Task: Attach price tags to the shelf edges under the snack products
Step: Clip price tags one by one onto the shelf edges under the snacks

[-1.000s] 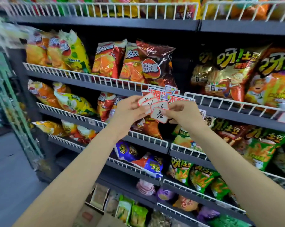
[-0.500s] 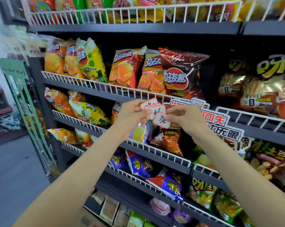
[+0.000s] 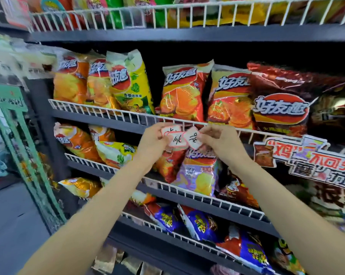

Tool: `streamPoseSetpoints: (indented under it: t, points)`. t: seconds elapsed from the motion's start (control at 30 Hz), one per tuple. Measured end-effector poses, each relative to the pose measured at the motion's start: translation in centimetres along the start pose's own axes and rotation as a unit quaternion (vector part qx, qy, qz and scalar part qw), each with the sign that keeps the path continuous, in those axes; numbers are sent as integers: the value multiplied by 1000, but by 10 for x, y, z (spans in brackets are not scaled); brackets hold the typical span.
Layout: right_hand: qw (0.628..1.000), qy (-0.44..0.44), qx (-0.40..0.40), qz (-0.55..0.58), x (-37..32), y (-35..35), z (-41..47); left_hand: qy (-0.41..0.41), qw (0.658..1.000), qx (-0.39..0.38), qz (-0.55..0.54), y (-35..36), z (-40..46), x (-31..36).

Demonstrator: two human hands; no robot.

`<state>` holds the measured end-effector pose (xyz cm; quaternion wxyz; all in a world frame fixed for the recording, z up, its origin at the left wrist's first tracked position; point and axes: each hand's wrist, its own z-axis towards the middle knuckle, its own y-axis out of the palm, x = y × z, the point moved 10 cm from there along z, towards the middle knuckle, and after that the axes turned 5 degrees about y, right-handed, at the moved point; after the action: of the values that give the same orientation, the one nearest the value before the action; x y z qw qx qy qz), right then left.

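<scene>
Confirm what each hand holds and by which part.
Left hand pinches a small fan of white, red-edged paper price tags by their left ends. Right hand pinches one such handwritten tag by its right edge.

Left hand gripping price tags, right hand pinching one tag — snack shelf behind

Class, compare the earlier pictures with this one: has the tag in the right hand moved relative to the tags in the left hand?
Yes. The tag pinched by the right hand has slid rightward off the left hand's stack.
</scene>
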<state>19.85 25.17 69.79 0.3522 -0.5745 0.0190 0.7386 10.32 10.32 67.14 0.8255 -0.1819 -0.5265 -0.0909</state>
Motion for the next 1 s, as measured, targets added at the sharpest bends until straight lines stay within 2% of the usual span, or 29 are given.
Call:
streamPoseSetpoints:
  t: [0.17,0.33,0.53,0.77,0.87,1.0]
  points:
    - [997,-24,54,-44,-18,43,30,-36,999,8,-1,-49,33,-30]
    - [989,-34,97,-108,-29,68,45,-56,998,-18,-9,-62,54,-47]
    - [979,-53,146,-131,-42,74,52,-29,998,-50,6,-62,63,-52]
    - [957,-106,200,-181,-66,77,55,9,998,-49,37,-69,72,-56]
    - [940,-153,203,-229,-79,88,55,30,996,-46,65,-78,72,-61]
    - [927,-193,192,-259,-88,105,59,49,991,-79,99,-85,70,-65]
